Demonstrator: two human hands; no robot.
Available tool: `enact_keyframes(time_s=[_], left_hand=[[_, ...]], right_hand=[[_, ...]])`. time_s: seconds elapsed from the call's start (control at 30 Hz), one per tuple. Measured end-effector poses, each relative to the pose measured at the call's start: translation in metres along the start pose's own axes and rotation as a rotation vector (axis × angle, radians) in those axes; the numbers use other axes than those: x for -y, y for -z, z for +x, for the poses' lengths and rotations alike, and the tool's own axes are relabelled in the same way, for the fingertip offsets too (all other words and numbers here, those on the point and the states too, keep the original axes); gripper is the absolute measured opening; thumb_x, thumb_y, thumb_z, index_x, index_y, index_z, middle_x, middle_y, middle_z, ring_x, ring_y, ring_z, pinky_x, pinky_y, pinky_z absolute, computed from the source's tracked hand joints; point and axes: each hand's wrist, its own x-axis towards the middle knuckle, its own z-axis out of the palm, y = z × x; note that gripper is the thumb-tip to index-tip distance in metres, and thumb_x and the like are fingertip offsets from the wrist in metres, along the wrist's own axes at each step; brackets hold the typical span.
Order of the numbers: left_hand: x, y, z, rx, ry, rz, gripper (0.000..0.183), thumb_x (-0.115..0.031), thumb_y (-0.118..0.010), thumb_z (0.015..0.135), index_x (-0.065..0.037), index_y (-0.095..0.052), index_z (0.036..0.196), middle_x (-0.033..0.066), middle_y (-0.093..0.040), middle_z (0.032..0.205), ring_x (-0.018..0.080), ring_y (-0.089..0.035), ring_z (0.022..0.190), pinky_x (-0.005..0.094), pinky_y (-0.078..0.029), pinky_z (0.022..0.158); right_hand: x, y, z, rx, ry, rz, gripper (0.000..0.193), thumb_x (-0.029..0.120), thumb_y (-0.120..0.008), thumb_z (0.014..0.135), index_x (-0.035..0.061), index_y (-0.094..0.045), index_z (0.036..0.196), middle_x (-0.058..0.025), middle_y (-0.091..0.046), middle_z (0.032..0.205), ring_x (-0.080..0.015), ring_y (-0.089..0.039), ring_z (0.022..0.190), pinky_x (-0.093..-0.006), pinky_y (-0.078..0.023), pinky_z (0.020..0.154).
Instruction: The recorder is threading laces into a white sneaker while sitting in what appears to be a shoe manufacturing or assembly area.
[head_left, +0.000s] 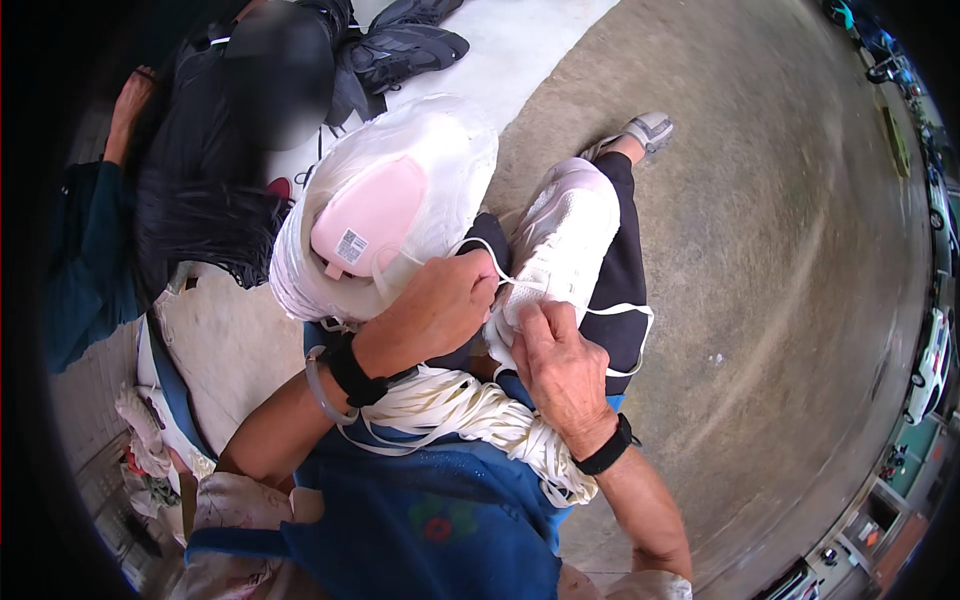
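Observation:
A white sneaker (565, 225) with a pale lilac toe rests across my lap, toe pointing away. My right hand (562, 370) pinches at its eyelet area, thumb and fingers pressed together on the white shoelace (645, 335), which loops out to the right. My left hand (435, 305) is closed just left of the shoe, gripping another stretch of this lace, which arcs over to the eyelets. A thick bundle of white shoelaces (480, 405) lies on my lap below the hands. Beyond my left hand sits a large white shape (450, 150) with a pink, tongue-like panel (370, 210) bearing a small label.
A blue apron (420, 520) covers my lap. Another person's dark sleeve (90, 250) and hand (133, 95) are at the left, near a black heap (205, 200). Dark shoes (410, 55) lie on a pale surface at the top. Concrete floor (760, 250) stretches right toward parked vehicles (930, 365).

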Motion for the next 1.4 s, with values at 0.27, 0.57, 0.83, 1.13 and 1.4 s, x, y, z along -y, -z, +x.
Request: enact_keyframes(time_s=[0.27, 0.57, 0.83, 1.13, 1.4], left_hand=[[-0.003, 0.0, 0.005, 0.057, 0.1, -0.076, 0.018, -0.013, -0.052, 0.094, 0.002, -0.057, 0.085, 0.0134, -0.064, 0.069, 0.0235, -0.064, 0.065, 0.034, -0.049, 0.063], [0.0, 0.003, 0.006, 0.042, 0.096, -0.114, 0.016, -0.012, -0.051, 0.094, 0.002, -0.058, 0.087, 0.0131, -0.065, 0.069, 0.0215, -0.064, 0.065, 0.0333, -0.049, 0.064], [-0.008, 0.007, 0.001, 0.062, 0.106, -0.147, 0.016, -0.013, -0.053, 0.093, 0.001, -0.059, 0.089, 0.008, -0.063, 0.069, 0.0144, -0.059, 0.063, 0.0296, -0.046, 0.061], [-0.037, 0.008, -0.004, 0.111, 0.059, -0.069, 0.016, -0.014, -0.068, 0.085, -0.001, -0.059, 0.089, 0.0043, -0.056, 0.063, 0.0112, -0.055, 0.06, 0.0278, -0.044, 0.056], [-0.034, -0.011, -0.023, 0.065, -0.301, 0.539, 0.028, -0.01, -0.064, 0.082, -0.008, -0.05, 0.106, 0.0079, -0.059, 0.08, 0.0257, -0.066, 0.067, 0.0355, -0.051, 0.059]], right_hand=[[-0.004, 0.004, 0.0, -0.085, 0.036, 0.046, 0.029, 0.008, -0.064, 0.075, 0.003, -0.058, 0.103, -0.0072, -0.053, 0.091, -0.0191, -0.061, 0.059, -0.0314, -0.051, 0.05], [-0.022, 0.031, -0.013, -0.032, -0.291, 0.348, 0.011, 0.006, -0.062, 0.089, 0.0019, -0.059, 0.099, -0.0134, -0.06, 0.085, -0.0302, -0.062, 0.073, -0.0363, -0.051, 0.066], [-0.042, 0.039, -0.02, 0.009, -0.374, 0.532, 0.015, -0.004, -0.058, 0.089, -0.0005, -0.064, 0.102, -0.0138, -0.06, 0.087, -0.0262, -0.06, 0.075, -0.0331, -0.049, 0.069], [-0.048, 0.026, -0.002, -0.098, -0.314, 0.425, 0.01, -0.002, -0.064, 0.084, -0.0037, -0.066, 0.093, -0.0173, -0.064, 0.084, -0.0314, -0.063, 0.075, -0.0362, -0.052, 0.069], [-0.048, 0.025, -0.002, -0.098, -0.361, 0.456, 0.009, 0.001, -0.065, 0.084, -0.0035, -0.065, 0.092, -0.0161, -0.062, 0.08, -0.0303, -0.061, 0.071, -0.0373, -0.049, 0.065]])
